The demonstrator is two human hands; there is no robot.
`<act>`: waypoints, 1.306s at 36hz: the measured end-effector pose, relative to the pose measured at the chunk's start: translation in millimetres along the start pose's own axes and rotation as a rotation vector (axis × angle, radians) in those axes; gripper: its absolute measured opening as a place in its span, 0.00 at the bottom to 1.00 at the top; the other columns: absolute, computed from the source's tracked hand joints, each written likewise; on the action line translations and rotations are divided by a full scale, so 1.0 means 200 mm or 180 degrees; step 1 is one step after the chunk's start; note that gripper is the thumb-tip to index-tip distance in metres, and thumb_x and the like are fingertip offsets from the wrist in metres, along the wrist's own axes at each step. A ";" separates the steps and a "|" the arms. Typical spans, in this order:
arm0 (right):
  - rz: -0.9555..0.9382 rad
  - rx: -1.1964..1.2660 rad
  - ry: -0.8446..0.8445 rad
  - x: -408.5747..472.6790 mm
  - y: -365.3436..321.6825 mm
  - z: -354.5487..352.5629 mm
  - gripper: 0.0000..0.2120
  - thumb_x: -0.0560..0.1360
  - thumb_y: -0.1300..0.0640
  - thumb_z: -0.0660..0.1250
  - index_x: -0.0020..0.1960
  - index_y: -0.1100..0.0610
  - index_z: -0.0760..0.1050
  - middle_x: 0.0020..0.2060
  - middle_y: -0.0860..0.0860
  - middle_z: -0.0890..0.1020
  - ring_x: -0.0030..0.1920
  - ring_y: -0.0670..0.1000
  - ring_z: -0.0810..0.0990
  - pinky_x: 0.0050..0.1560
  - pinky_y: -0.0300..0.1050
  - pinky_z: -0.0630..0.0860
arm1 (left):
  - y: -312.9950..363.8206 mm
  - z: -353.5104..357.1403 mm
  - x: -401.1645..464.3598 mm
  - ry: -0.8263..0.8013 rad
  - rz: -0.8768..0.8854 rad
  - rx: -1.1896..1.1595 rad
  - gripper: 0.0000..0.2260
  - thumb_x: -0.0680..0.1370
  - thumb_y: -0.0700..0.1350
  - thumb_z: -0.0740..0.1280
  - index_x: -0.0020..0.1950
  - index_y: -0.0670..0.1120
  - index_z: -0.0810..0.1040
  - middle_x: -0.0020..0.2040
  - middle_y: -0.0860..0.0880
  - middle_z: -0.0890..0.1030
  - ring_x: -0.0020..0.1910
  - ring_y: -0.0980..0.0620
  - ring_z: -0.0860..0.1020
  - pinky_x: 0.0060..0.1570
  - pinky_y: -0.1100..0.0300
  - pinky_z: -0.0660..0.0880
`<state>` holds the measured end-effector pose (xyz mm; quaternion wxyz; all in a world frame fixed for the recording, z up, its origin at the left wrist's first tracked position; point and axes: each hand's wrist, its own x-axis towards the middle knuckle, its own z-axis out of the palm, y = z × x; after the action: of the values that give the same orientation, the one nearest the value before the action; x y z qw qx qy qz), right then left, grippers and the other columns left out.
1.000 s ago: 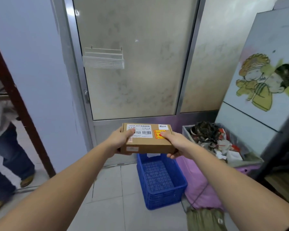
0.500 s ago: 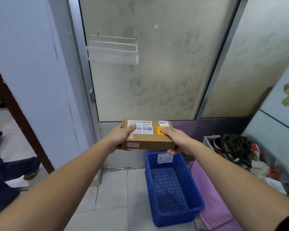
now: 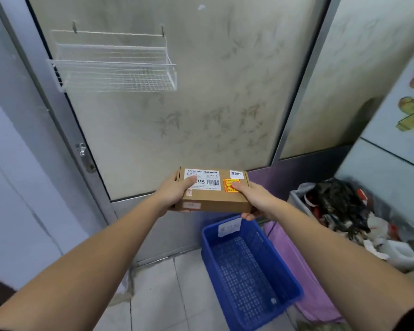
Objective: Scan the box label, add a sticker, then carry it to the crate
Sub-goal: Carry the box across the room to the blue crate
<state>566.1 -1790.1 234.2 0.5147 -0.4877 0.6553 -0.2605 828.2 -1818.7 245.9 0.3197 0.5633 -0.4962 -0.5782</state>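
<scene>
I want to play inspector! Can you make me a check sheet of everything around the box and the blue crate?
Surface: pale tiled floor; no table seen.
Job's things: brown cardboard box held level in the air, barcode label and red-and-yellow sticker on top; blue plastic crate on the floor below it, no parcels inside, a white tag on its far wall.
Clutter: grey bin of rubbish to the crate's right; purple cloth between them.
Hands: left hand and right hand grip the box's ends, thumbs on top.
Cables: nothing seen.
Surroundings: frosted glass door with a white wire basket hanging on it.
</scene>
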 end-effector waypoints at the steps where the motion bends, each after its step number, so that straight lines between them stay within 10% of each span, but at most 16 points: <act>1: 0.0018 0.0026 0.0034 0.03 0.00 -0.02 0.25 0.73 0.30 0.63 0.64 0.43 0.70 0.46 0.58 0.85 0.31 0.54 0.85 0.29 0.43 0.80 | 0.01 0.01 0.06 -0.0050 -0.0015 0.0012 0.12 0.80 0.57 0.72 0.62 0.56 0.79 0.49 0.51 0.90 0.40 0.47 0.89 0.33 0.50 0.84; 21: 0.0400 0.0511 0.1120 0.72 0.20 -0.62 0.23 0.77 0.34 0.62 0.66 0.45 0.67 0.48 0.54 0.84 0.36 0.54 0.85 0.33 0.47 0.84 | 0.23 0.60 1.28 -0.1043 -0.0084 0.0480 0.14 0.82 0.57 0.69 0.53 0.46 0.79 0.36 0.53 0.89 0.33 0.50 0.87 0.28 0.51 0.84; 29: 0.0822 0.0810 0.1689 0.86 0.39 -0.84 0.33 0.76 0.35 0.64 0.73 0.51 0.58 0.58 0.57 0.79 0.49 0.61 0.84 0.32 0.47 0.80 | 0.24 0.96 1.69 -0.1242 -0.0183 0.0834 0.25 0.78 0.60 0.73 0.66 0.47 0.68 0.56 0.44 0.86 0.45 0.44 0.89 0.42 0.39 0.86; 38: 0.1109 0.1173 0.2180 1.10 0.63 -0.89 0.28 0.73 0.32 0.66 0.62 0.47 0.62 0.49 0.54 0.83 0.35 0.55 0.87 0.30 0.47 0.82 | 0.11 1.24 2.13 -0.1777 0.0001 0.1156 0.24 0.80 0.59 0.71 0.70 0.46 0.72 0.55 0.50 0.87 0.43 0.57 0.87 0.39 0.59 0.84; 42: 0.1347 0.1439 0.2499 1.30 0.79 -0.79 0.29 0.74 0.36 0.68 0.66 0.48 0.62 0.45 0.52 0.84 0.32 0.55 0.87 0.29 0.47 0.83 | -0.07 1.31 2.36 -0.1960 0.0087 0.1363 0.22 0.80 0.59 0.70 0.67 0.46 0.76 0.58 0.48 0.87 0.53 0.51 0.86 0.57 0.52 0.83; 47: 0.1600 0.1740 0.2682 1.54 1.07 -0.56 0.27 0.76 0.37 0.67 0.69 0.46 0.64 0.51 0.50 0.83 0.34 0.54 0.87 0.29 0.45 0.82 | -0.43 1.36 2.61 -0.2261 -0.0153 0.1434 0.12 0.82 0.54 0.70 0.63 0.51 0.81 0.55 0.51 0.88 0.50 0.54 0.87 0.52 0.57 0.84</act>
<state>384.1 -2003.6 -38.7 0.3623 -0.0192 0.8090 -0.4625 497.0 -2219.0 -43.4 -0.0159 0.3962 -0.6763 -0.6208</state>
